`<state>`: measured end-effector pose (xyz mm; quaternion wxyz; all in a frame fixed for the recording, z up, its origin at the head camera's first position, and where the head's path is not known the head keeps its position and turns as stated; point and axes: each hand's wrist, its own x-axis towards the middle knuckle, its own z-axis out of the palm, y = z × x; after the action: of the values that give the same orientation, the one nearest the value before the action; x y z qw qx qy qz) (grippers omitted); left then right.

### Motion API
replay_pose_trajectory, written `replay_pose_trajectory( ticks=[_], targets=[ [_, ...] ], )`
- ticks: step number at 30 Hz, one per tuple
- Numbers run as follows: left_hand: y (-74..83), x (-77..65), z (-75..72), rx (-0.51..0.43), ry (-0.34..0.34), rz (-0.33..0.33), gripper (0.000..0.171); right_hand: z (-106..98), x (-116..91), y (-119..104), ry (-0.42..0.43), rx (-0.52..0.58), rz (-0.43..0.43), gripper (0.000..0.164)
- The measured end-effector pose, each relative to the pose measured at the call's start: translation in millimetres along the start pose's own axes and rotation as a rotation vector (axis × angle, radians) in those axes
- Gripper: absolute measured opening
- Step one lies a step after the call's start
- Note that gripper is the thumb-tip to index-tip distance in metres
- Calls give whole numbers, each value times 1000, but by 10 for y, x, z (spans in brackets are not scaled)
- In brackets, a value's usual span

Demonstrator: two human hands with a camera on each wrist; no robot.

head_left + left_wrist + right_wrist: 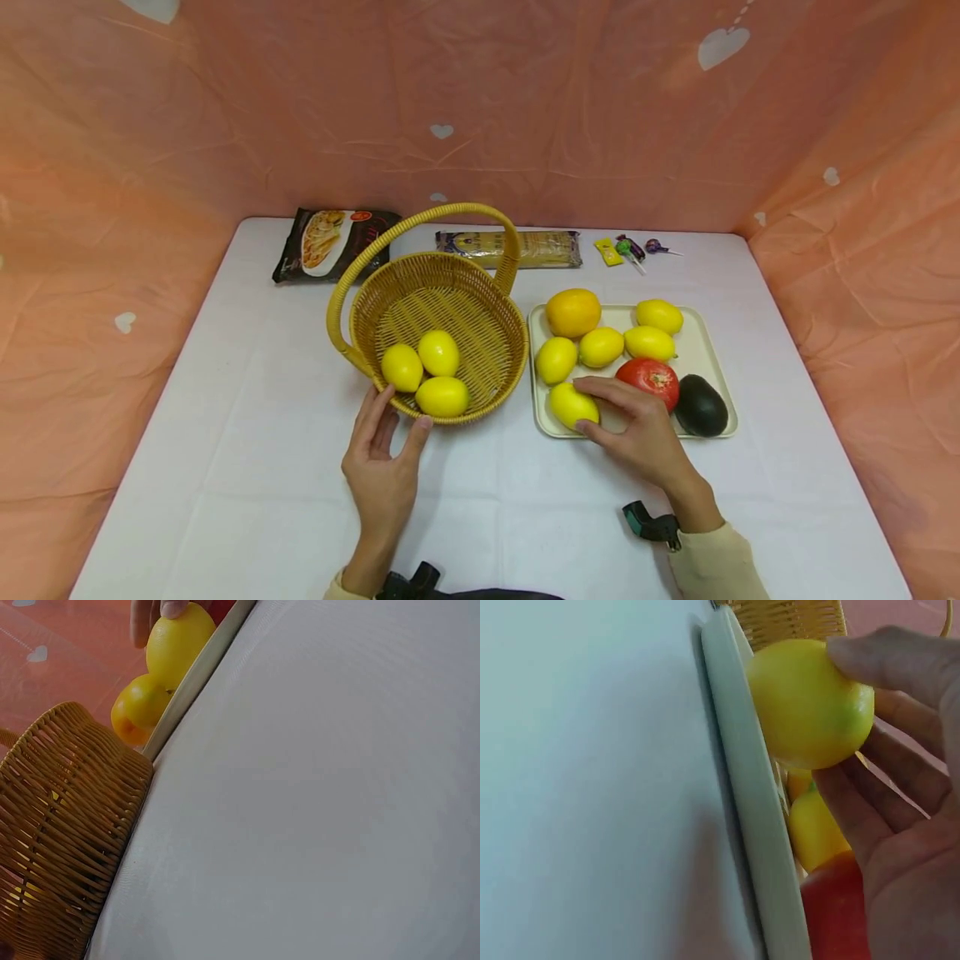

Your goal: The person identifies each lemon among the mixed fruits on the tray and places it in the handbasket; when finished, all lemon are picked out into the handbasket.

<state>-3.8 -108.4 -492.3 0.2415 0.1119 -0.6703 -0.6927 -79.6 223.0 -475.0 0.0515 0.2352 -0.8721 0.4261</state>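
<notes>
Pinching a lemon (572, 405) at the near left corner of the tray (708, 342), the right hand (637, 425) has its thumb on the near side and its fingers curled over the far side; the right wrist view shows the fruit caught between fingertips rather than seated in the palm. That light hold looks like the weak point: a smooth, rounded lemon could squirt out and roll off the low tray rim onto the bench (247, 467). The tomato (649, 379) and avocado (701, 405) sit just beside the knuckles and could be nudged. The left hand (382, 467) rests with relaxed, spread fingers against the near rim of the basket (450, 287), which holds three lemons; if that hand slips, the light basket may tip or slide.

A white cloth covers the bench, creased in places. Along the far edge lie a dark food packet (330, 242), a long yellow packet (517, 248) and some small sweets (630, 247). Wrinkled pink sheeting with white hearts closes in three sides.
</notes>
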Motion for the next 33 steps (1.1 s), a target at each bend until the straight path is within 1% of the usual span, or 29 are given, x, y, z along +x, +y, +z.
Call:
replay_pose_trajectory(
  ticks=[5,8,12,15,19,22,25,28,30,33],
  targets=[
    [0,-1,0,0,0,-2,66,30,-29,-25,2,2,72,58],
    [-8,1,-2,-1,4,-1,66,45,-41,-16,0,23,94,56],
    [-10,4,-2,-3,8,-5,66,90,-61,25,-29,125,108,55],
    [-2,1,4,-2,9,-8,66,103,-68,25,-51,183,121,58],
    [-1,-3,7,-4,8,-5,66,51,-37,-49,-78,230,142,58],
    [-5,-2,6,-4,8,-2,66,-20,11,-122,-101,289,149,57],
    [-9,1,4,-3,8,-1,66,-91,85,-186,-112,366,119,56],
    [-12,4,3,-4,9,0,65,-137,189,-241,-128,430,61,56],
    [-13,4,3,-6,11,1,65,-147,273,-275,-145,449,24,57],
    [-11,2,5,-6,13,0,65,-140,416,-333,-180,450,-16,56]
  ],
)
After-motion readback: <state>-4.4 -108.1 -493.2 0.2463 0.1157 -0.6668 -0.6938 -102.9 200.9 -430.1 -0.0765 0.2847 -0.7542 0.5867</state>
